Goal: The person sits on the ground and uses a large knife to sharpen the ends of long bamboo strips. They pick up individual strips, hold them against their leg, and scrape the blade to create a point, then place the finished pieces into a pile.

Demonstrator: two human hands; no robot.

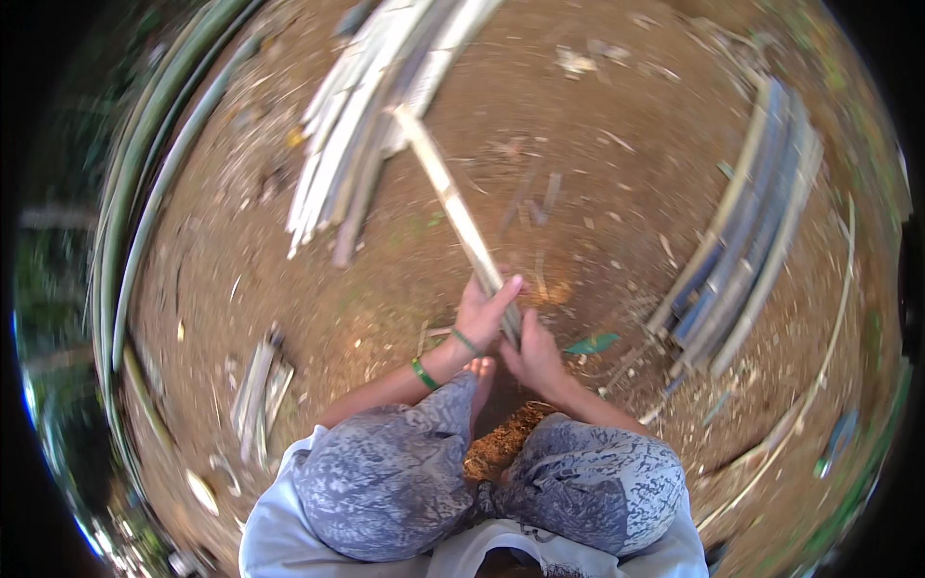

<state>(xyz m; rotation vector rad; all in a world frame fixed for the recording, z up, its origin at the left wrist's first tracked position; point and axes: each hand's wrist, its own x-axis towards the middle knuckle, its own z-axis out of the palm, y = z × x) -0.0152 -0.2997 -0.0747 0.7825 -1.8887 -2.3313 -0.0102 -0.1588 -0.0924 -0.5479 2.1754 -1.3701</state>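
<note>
A long, pale split bamboo slat (447,191) slants up and to the left from my hands, its far tip over the ground near a pile of slats. My left hand (480,315), with green bands at the wrist, is wrapped round the slat near its lower end, thumb on top. Just below and to the right, my right hand (536,353) closes at the slat's bottom end; its fingertips are partly hidden. Both hands are in front of my bent knees in grey patterned trousers (385,482). A bare foot (482,380) shows between the left forearm and the knee.
Pale split slats (361,116) lie in a pile ahead. Greyish slats (747,231) are stacked at the right. Long green bamboo poles (159,154) curve along the left. Short offcuts (260,400) lie at the left, and a green leaf (591,344) beside my right hand.
</note>
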